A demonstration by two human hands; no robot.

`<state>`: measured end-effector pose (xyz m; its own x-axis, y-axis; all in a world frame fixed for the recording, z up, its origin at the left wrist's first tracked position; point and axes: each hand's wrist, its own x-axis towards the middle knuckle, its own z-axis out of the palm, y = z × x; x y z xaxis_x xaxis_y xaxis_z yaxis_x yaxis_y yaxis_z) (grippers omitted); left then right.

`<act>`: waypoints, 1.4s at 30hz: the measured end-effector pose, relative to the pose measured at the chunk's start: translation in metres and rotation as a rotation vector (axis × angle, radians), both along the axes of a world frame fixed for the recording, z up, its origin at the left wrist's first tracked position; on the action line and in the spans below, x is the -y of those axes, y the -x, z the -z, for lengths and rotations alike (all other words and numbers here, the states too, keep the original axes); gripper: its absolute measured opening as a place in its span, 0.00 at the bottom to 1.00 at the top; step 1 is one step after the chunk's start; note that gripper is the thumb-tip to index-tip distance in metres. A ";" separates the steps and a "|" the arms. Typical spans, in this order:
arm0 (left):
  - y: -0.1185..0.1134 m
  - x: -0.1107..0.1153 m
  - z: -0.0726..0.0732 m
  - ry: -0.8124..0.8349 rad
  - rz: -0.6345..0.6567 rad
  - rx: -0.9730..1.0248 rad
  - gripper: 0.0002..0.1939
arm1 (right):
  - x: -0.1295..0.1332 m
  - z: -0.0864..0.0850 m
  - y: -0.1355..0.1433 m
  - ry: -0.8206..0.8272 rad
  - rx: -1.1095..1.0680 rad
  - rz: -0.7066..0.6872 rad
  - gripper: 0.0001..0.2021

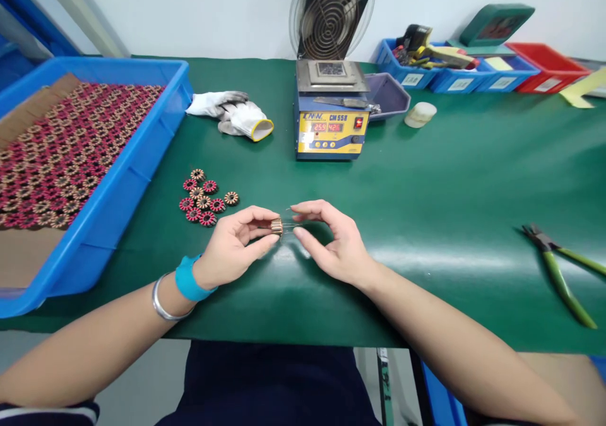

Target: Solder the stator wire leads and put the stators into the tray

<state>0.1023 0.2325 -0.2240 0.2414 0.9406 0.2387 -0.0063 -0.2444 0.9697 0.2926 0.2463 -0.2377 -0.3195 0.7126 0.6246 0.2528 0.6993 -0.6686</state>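
Observation:
Between the thumb and fingers of my left hand (241,240) is a copper-wound toroidal coil (276,226), held edge-up just above the green mat. Thin wire leads stick out from its right side. My right hand (331,240) is at those leads, its thumb and fingers apart around the wire ends; whether a fingertip touches a wire is hard to see. Beyond my left hand lies a small group of ring coils (203,200), some red and some copper-coloured.
At left stands a blue tray (137,154) full of coils. White gloves (231,110) lie behind the group. A solder pot (330,120) with a fan (331,19) stands at the back. Green-handled cutters (561,274) lie right; small bins (459,80) line the back.

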 end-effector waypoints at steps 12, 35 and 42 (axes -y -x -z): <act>-0.002 0.002 -0.004 0.087 0.008 0.003 0.13 | 0.006 0.004 -0.001 -0.273 0.252 0.055 0.10; -0.001 0.000 -0.001 0.171 0.107 -0.128 0.14 | 0.018 -0.002 0.000 -0.503 0.651 0.194 0.14; -0.003 -0.002 -0.008 0.322 0.223 -0.237 0.06 | 0.021 -0.002 0.003 -0.560 0.696 0.155 0.16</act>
